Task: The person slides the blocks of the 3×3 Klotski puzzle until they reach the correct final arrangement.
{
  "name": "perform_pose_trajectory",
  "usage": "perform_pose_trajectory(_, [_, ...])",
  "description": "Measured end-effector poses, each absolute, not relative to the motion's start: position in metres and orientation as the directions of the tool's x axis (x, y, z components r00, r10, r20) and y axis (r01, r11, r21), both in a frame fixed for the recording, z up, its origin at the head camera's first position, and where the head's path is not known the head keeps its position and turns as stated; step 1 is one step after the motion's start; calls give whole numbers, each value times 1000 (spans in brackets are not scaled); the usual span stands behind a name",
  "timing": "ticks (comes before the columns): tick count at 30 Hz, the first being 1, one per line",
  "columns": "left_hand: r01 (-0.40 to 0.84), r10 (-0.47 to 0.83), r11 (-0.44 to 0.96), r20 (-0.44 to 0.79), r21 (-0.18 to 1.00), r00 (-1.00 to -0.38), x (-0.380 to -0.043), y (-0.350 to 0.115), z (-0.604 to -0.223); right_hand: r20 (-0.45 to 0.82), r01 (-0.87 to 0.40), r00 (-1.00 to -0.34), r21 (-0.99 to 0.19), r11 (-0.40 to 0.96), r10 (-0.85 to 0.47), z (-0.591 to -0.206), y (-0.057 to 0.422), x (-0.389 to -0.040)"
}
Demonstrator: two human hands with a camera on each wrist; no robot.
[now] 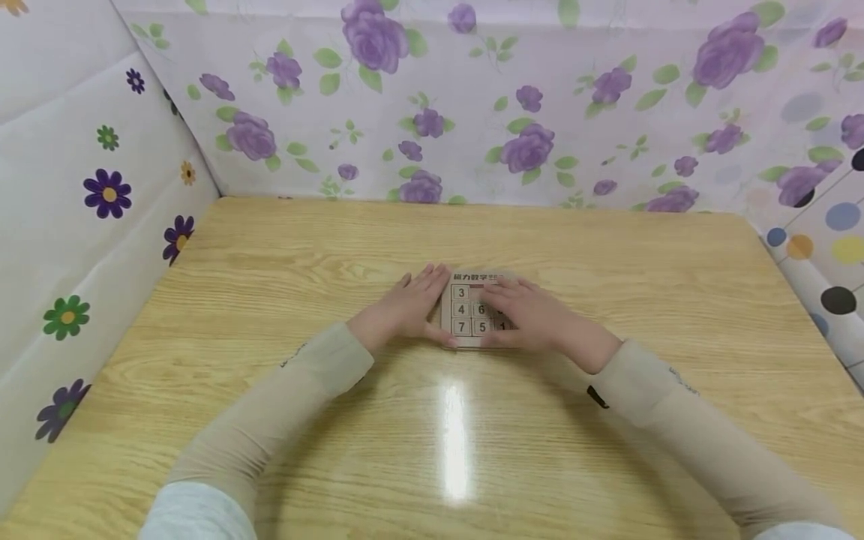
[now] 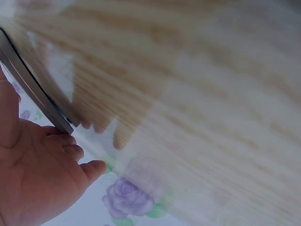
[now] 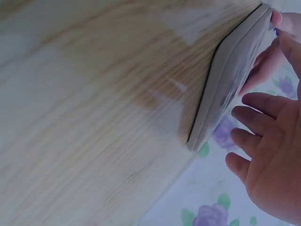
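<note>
A square number slide puzzle (image 1: pixel 471 318) lies flat on the wooden table, its printed title along the far edge. Tiles 3, 4, 7, 6, 5 and 1 show; others are hidden beneath the right hand. Along the puzzle's left edge rests my left hand (image 1: pixel 412 307), fingers straight towards the far corner, thumb at the near left corner. My right hand (image 1: pixel 536 319) spreads over the puzzle's right part, fingertips above the tiles and thumb by the near edge. In the right wrist view, its fingers (image 3: pixel 254 120) are extended and apart from the board's side (image 3: pixel 214 84).
The glossy wood-grain table (image 1: pixel 324 247) reflects a bright light streak (image 1: pixel 455 442) in front of the puzzle. Behind the table hangs a cloth with purple flowers (image 1: pixel 432 97). Another flowered cloth (image 1: pixel 61 225) borders the left side, and a dotted one (image 1: pixel 840 247) the right.
</note>
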State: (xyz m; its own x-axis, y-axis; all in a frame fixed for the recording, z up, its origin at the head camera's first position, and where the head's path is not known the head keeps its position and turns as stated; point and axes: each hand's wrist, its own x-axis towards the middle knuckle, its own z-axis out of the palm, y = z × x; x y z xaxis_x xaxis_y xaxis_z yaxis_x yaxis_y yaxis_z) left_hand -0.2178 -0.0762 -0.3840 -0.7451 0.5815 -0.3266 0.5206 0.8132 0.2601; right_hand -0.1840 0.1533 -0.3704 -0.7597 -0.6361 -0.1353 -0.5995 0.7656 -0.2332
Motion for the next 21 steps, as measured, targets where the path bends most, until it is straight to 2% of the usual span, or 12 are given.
perform_pose_trajectory(12, [521,579,815,-334,254,-744,-216,-76,-389,-152,-565,-790,-197,801,-594,-378,178,-177])
perform_pose_trajectory(21, [521,569,823,-323,229,-756,-215,-75,-383,-134,-573,-784,-221,789,-607,-376,168,-180])
